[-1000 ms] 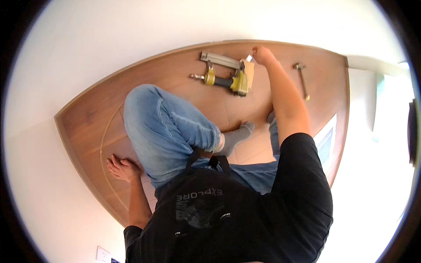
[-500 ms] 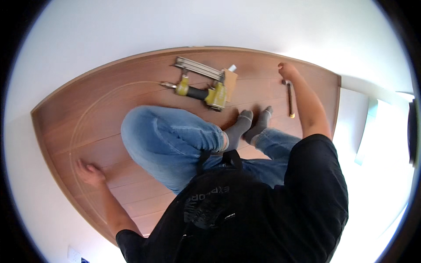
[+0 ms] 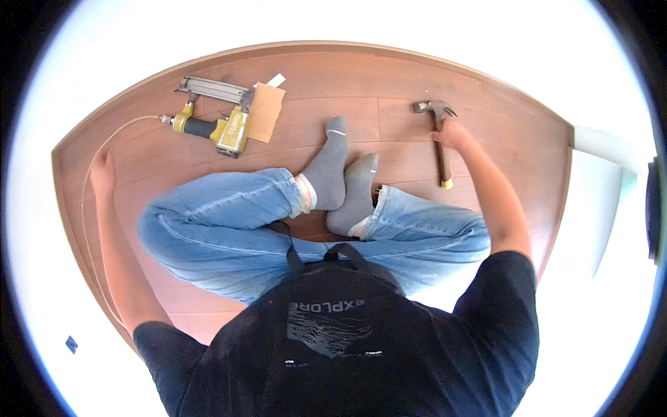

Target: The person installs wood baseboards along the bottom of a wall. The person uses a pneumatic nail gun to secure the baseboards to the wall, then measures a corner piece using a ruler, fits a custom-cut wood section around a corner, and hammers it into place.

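A claw hammer [image 3: 443, 163] with a dark metal head and brown handle lies on the wooden floor to the right of my feet. My right hand [image 3: 453, 133] has its fingers around the handle just below the head. At the far left, my left hand [image 3: 103, 170] is low over the floor beside a thin, pale air hose [image 3: 84, 201], its fingers loosely extended and holding nothing visible. That hose joins a yellow-green and black nail gun [image 3: 212, 128] with a grey magazine, lying on its side at the upper left.
A brown piece of cardboard [image 3: 267, 115] and a small white strip [image 3: 276, 80] lie against the nail gun. My crossed legs in jeans and grey-socked feet [image 3: 326, 170] take up the middle. A wooden baseboard [image 3: 333, 47] edges the floor below white walls. A pale panel [image 3: 590, 208] stands at right.
My right hand has come down onto the hammer's handle. My left hand has moved forward alongside the hose. The view has shifted, with the nail gun now further left.
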{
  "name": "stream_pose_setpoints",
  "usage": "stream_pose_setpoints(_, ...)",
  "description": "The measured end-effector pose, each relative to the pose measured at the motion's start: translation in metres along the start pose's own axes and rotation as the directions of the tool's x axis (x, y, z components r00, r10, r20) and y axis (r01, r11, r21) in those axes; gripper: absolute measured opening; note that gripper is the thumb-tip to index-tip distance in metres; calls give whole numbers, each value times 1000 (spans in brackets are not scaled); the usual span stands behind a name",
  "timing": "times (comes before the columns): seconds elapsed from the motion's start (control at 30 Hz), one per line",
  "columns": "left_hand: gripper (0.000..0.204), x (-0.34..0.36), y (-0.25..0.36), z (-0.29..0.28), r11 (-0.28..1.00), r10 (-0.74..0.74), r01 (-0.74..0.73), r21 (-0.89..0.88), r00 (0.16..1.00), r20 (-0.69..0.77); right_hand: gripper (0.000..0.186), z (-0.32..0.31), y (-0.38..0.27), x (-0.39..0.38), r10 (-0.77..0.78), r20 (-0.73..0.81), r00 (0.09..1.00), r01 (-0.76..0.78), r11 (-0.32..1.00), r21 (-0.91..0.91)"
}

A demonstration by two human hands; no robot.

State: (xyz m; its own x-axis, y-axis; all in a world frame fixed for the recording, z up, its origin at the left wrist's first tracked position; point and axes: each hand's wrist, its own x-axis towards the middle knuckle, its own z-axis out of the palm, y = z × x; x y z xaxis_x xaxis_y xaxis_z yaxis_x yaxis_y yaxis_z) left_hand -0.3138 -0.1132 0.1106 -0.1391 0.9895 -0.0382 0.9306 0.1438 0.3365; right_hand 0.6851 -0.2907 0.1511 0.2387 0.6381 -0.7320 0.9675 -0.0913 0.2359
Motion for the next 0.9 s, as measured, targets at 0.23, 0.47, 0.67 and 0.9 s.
stream_pose_setpoints(0.23, 47, 9, 433, 31, 801, 202, 93, -591, 888, 413, 54, 51, 21, -17, 188, -305, 934, 38, 794, 606)
stream_pose_setpoints(0.47, 58, -17, 506, 174, 721, -6, 353, -596, 864, 504, 41, 3, 21, -27, -33, -396, 918, 338, 586, 736)
stream_pose_setpoints(0.67, 52, -25, 500, 204, 774, -56, 195, -602, 969, 241, 33, -63, -32, -31, -268, -422, 866, 412, 860, 301)
stream_pose_setpoints(0.9, 50, -24, 506, 204, 688, -103, 223, -690, 972, 211, 58, -93, -66, 67, -429, -492, 757, 398, 901, -174)
